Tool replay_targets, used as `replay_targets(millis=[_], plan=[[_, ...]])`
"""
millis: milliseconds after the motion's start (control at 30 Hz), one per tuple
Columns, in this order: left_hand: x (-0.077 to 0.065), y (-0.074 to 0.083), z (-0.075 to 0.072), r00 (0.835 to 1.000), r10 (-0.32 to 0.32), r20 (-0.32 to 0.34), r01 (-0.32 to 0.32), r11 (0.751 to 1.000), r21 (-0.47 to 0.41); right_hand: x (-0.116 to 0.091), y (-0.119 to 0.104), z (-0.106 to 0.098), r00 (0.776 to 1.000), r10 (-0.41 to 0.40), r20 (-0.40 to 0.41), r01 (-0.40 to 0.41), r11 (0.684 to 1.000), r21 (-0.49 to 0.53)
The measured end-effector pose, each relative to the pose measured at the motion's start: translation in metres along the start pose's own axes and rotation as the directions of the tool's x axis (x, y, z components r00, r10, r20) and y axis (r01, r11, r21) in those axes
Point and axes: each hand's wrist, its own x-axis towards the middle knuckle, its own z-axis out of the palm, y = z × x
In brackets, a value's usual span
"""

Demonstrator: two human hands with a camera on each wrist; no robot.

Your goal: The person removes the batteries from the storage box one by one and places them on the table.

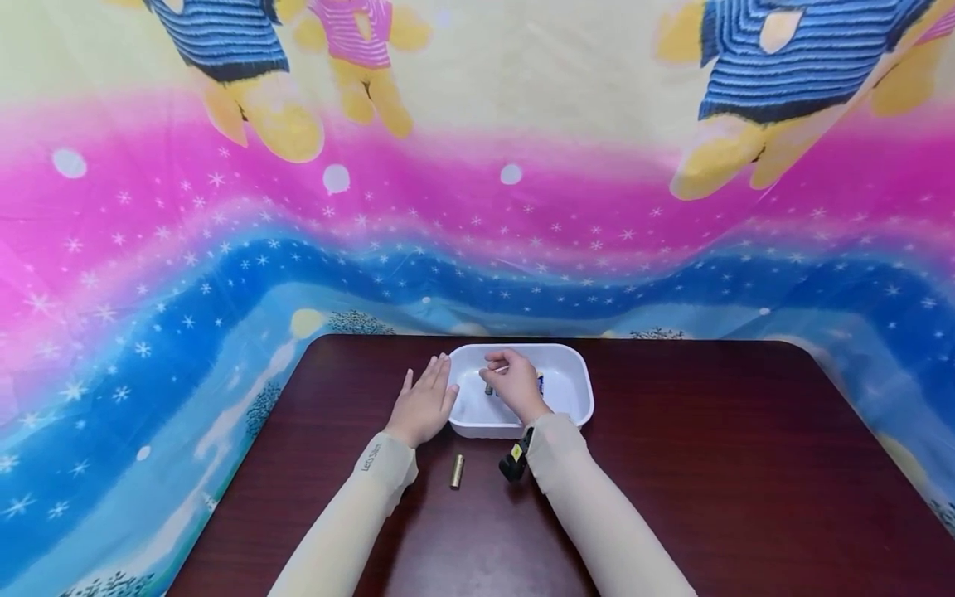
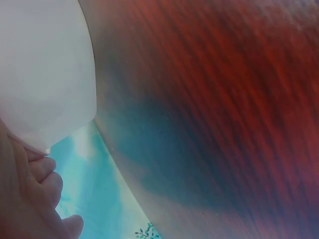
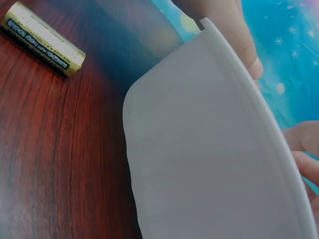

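Observation:
A white plastic tray (image 1: pixel 574 419) stands near the table's far edge. My left hand (image 1: pixel 422 406) lies along its left side with fingers extended, the fingertips and thumb right at the rim. My right hand (image 1: pixel 516 386) is over the inside of the tray, fingers bent and thumb below them. A small battery (image 1: pixel 488 388) shows just under the thumb; I cannot tell whether the fingers hold it. Another battery (image 1: pixel 540 384), dark blue, lies in the tray, partly behind the right hand. The right wrist view shows the right fingers (image 3: pixel 305 137) beyond the rim, their tips hidden.
One gold battery (image 1: pixel 457 471) with a black label lies on the dark wooden table (image 1: pixel 709 464), in front of the tray. A black wrist camera (image 1: pixel 513 463) is strapped to the right wrist. Behind the table hangs a patterned cloth (image 1: pixel 462 224).

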Motion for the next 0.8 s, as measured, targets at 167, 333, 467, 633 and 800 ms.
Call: replay_targets(millis=[167, 333, 467, 633, 800], plan=[[0.0, 0.0, 0.002, 1.0, 0.002, 0.002, -0.002, 1.0, 0.001, 0.003, 0.003, 0.003, 0.999, 0.046, -0.023, -0.047, 0.998, -0.035], [-0.001, 0.0, 0.003, 1.0, -0.002, 0.001, 0.002, 1.0, -0.011, 0.006, 0.005, 0.006, 0.997, 0.071, -0.041, -0.073, 0.995, -0.073], [-0.001, 0.0, 0.002, 1.0, 0.004, -0.008, -0.004, 1.0, -0.008, 0.009, 0.007, 0.008, 0.994, 0.091, -0.058, -0.097, 0.99, -0.1], [0.0, -0.001, 0.002, 1.0, 0.007, -0.006, -0.008, 1.0, -0.003, 0.01, 0.012, 0.009, 0.992, 0.111, -0.067, -0.119, 0.985, -0.127], [0.001, -0.003, 0.004, 1.0, 0.015, -0.016, -0.015, 1.0, -0.012, 0.012, 0.015, 0.01, 0.99, 0.128, -0.064, -0.136, 0.981, -0.14]])
